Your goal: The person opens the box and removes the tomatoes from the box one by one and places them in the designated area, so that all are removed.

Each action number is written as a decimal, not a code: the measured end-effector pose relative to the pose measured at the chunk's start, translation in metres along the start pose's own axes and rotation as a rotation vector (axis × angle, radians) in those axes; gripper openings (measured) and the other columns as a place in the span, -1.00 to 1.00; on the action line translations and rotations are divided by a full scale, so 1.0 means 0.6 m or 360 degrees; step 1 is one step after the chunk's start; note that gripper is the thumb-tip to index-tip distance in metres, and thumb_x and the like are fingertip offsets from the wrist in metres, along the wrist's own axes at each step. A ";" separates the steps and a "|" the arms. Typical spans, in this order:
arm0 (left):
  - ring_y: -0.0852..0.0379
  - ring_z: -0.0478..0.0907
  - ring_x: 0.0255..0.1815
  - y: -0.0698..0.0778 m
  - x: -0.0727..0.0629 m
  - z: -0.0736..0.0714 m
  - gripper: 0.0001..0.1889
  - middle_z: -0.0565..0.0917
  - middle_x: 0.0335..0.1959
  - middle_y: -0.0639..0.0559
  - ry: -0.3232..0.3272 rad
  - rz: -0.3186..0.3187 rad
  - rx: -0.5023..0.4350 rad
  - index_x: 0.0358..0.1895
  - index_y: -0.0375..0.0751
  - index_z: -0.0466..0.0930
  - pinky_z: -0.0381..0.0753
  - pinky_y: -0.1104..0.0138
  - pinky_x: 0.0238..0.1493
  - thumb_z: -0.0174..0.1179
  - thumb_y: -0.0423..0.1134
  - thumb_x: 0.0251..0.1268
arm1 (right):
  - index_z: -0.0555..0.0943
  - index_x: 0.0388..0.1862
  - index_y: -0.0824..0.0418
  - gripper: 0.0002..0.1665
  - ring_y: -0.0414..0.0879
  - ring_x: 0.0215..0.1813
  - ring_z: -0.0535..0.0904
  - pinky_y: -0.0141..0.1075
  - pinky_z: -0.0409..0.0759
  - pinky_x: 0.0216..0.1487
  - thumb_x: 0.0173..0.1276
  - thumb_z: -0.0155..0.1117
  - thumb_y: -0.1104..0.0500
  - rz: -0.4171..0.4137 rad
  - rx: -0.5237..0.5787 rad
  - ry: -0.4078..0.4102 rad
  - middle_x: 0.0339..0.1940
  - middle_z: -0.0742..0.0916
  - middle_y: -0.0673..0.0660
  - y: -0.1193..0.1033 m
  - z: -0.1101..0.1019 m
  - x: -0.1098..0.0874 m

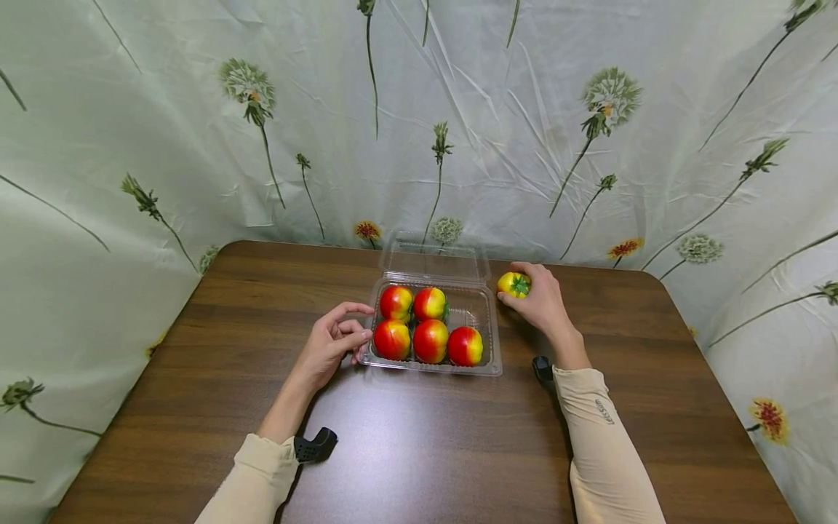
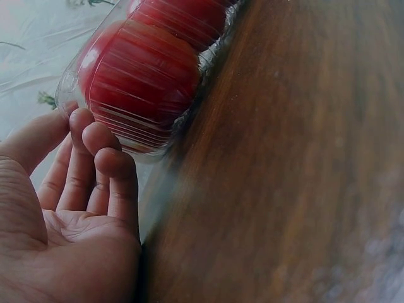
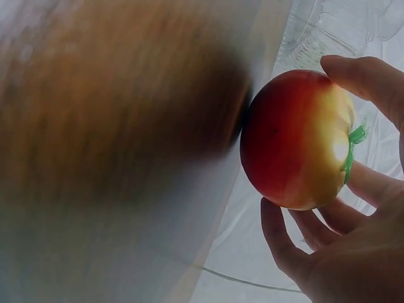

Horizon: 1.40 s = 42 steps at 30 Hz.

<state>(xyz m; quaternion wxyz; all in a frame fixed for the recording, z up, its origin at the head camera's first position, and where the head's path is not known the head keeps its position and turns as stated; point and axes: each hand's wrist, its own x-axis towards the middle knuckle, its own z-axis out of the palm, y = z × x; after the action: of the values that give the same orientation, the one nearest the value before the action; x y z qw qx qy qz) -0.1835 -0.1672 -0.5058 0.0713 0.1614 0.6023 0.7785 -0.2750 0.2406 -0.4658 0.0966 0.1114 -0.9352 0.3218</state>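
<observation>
A clear plastic clamshell container (image 1: 492, 366) lies on the table with its lid (image 1: 435, 258) raised at the back. Inside are red-and-yellow fruits with green leafy tops, two in the back row (image 1: 396, 303) and three in the front row (image 1: 465, 346). At the container's left edge, my left hand (image 1: 334, 342) pinches the rim between thumb and fingers. Just right of the container, my right hand (image 1: 540, 295) grips another red-and-yellow fruit (image 3: 297, 139), thumb on one side and fingers on the other. Its green top (image 1: 520, 284) shows in the head view.
The brown wooden table (image 1: 216, 407) reaches to a pale curtain (image 1: 314, 94) printed with dandelions, hanging behind and at the sides. A black wrist mount (image 1: 316, 445) is on the left wrist, and another dark mount (image 1: 543, 369) on the right.
</observation>
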 end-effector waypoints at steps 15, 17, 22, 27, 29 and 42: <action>0.16 0.52 -0.57 0.003 -0.001 0.002 -0.63 0.64 -0.50 0.05 0.0023 -0.0034 0.0019 0.28 -0.37 0.45 0.57 0.42 -0.55 0.19 -0.54 0.48 | 0.59 0.33 0.37 -0.30 0.33 0.31 0.48 0.24 0.43 0.33 0.29 0.55 0.08 -0.0062 0.0024 0.0059 0.30 0.61 0.39 -0.011 -0.002 -0.001; 0.16 0.52 -0.57 0.003 -0.001 0.002 -0.63 0.64 -0.50 0.05 0.0020 -0.0033 0.0020 0.28 -0.37 0.45 0.57 0.42 -0.55 0.19 -0.54 0.48 | 0.60 0.32 0.37 -0.31 0.33 0.33 0.48 0.24 0.42 0.35 0.30 0.54 0.08 -0.0075 0.0022 0.0082 0.30 0.61 0.39 -0.017 -0.004 -0.001; 0.16 0.51 -0.58 0.001 -0.001 0.000 -0.63 0.64 -0.50 0.05 0.0006 -0.0023 0.0024 0.27 -0.38 0.45 0.58 0.42 -0.55 0.19 -0.55 0.48 | 0.60 0.32 0.37 -0.33 0.33 0.34 0.50 0.24 0.42 0.38 0.30 0.53 0.09 -0.0109 0.0037 0.0127 0.31 0.61 0.39 -0.034 -0.009 -0.004; 0.15 0.51 -0.57 0.000 -0.001 0.000 -0.63 0.65 -0.50 0.05 0.0010 -0.0026 0.0023 0.27 -0.39 0.45 0.59 0.42 -0.54 0.20 -0.53 0.48 | 0.61 0.31 0.35 -0.35 0.31 0.33 0.52 0.22 0.45 0.37 0.32 0.52 0.10 -0.0123 0.0057 0.0157 0.30 0.62 0.36 -0.042 -0.009 -0.006; 0.15 0.51 -0.57 0.000 -0.001 0.000 -0.63 0.65 -0.50 0.05 0.0017 -0.0031 0.0021 0.27 -0.38 0.45 0.59 0.42 -0.54 0.21 -0.53 0.47 | 0.62 0.31 0.34 -0.37 0.30 0.32 0.53 0.21 0.47 0.36 0.32 0.53 0.10 -0.0128 0.0068 0.0172 0.29 0.63 0.35 -0.044 -0.009 -0.007; 0.14 0.50 -0.58 -0.001 -0.001 -0.002 -0.64 0.65 -0.49 0.05 0.0017 -0.0028 0.0028 0.26 -0.37 0.47 0.60 0.41 -0.55 0.21 -0.52 0.47 | 0.65 0.26 0.23 -0.44 0.23 0.25 0.58 0.16 0.56 0.30 0.32 0.52 0.12 -0.0188 0.0134 0.0200 0.26 0.68 0.26 -0.062 -0.005 -0.030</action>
<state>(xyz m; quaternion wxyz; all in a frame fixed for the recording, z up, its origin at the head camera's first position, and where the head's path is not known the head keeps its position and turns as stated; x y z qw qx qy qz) -0.1833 -0.1682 -0.5066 0.0733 0.1525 0.6109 0.7734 -0.2475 0.2164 -0.4466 0.1692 0.1499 -0.9047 0.3611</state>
